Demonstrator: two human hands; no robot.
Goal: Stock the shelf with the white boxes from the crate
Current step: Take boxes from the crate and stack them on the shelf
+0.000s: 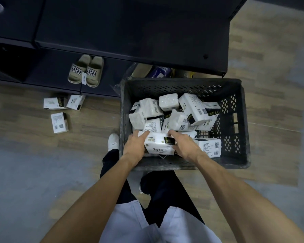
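A white box (158, 143) with a black band, its print too blurred to read, lies at the near side of the crate (182, 167), left hand (135, 146) pressed flat to one end, right hand (185, 144) apparently pinching the other; slippers (86, 71) on the shelf (47, 71) read "YOY STORY".

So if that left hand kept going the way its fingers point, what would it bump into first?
Probably the white box with small print just beyond the left hand in the crate; depth is unclear.
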